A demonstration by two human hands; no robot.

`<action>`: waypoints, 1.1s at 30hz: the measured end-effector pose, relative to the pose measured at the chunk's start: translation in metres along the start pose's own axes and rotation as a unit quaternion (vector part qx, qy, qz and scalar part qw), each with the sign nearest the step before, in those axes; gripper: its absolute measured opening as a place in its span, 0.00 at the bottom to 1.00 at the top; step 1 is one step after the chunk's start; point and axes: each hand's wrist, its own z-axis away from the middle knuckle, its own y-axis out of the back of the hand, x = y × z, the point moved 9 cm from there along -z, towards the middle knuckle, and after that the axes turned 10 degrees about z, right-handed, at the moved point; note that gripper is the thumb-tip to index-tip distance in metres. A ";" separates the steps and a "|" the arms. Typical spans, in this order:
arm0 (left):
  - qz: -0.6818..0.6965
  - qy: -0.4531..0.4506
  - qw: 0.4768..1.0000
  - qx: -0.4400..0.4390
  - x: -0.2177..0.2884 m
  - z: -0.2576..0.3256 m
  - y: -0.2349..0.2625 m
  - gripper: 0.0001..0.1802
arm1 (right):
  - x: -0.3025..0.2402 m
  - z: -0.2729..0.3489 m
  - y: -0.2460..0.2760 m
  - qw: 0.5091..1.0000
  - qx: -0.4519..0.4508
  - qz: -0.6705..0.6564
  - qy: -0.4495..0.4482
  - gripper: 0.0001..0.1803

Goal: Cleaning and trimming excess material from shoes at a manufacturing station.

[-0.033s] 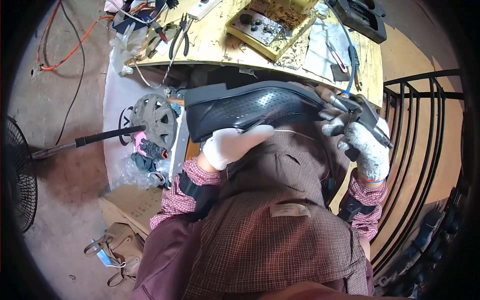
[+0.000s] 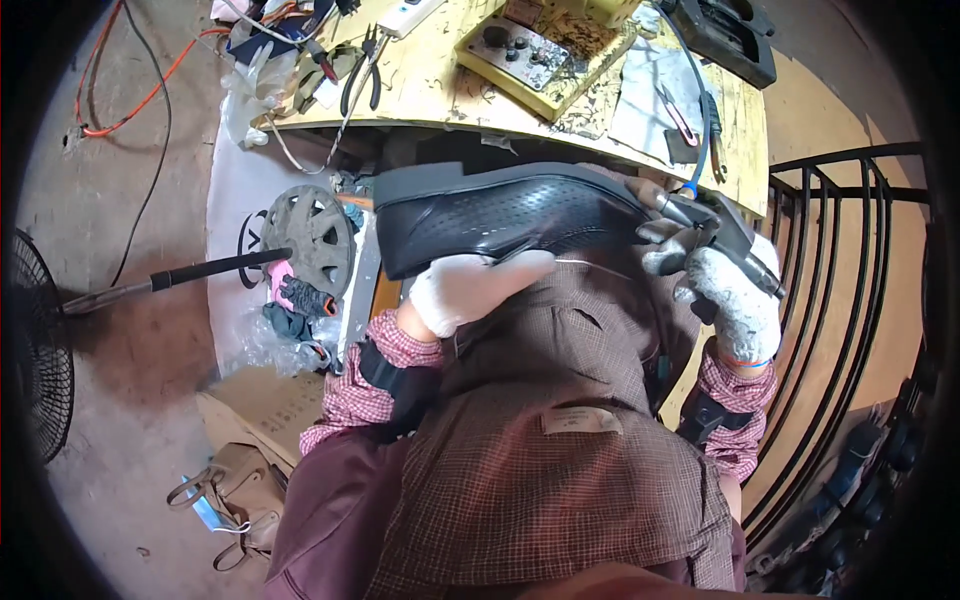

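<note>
Holding a black shoe (image 2: 505, 212) on its side across the lap, just below the edge of the yellow workbench (image 2: 440, 95), the gloved left hand (image 2: 470, 288) is laid flat along the lower edge of the upper, fingers stretched toward the toe rather than curled round it, so the shoe is steadied more than gripped. The gloved right hand (image 2: 735, 300) is closed fully around a dark handled tool (image 2: 725, 235), whose metal tip is brought against the toe end of the shoe. The exact kind of tool cannot be told from this view.

The step in hand is judged to be work at the toe, where the upper meets the sole. A thin pale thread or wire (image 2: 590, 265) is seen running from the left fingertips toward the toe. For the next move, the shoe would need to be kept from rocking while the tip is guided along the seam, with the left fingers kept clear of its path.

Pliers (image 2: 358, 75) and a yellow control box (image 2: 545, 50) lie untouched on the bench.
</note>
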 end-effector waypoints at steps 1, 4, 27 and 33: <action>0.001 0.001 1.000 0.002 0.016 -0.008 0.000 0.16 | 0.001 0.000 -0.005 0.999 -0.005 -0.019 -0.029 0.20; 0.006 0.098 0.993 -0.068 0.039 -0.026 -0.015 0.23 | -0.005 -0.010 -0.017 0.986 -0.079 0.131 0.058 0.19; -0.108 0.079 0.981 -0.140 0.034 -0.033 -0.027 0.23 | -0.014 -0.010 -0.016 0.934 -0.116 0.285 0.183 0.11; -0.047 -0.036 0.997 -0.038 0.032 -0.019 0.017 0.14 | 0.051 0.000 0.031 0.996 -0.003 -0.008 -0.094 0.14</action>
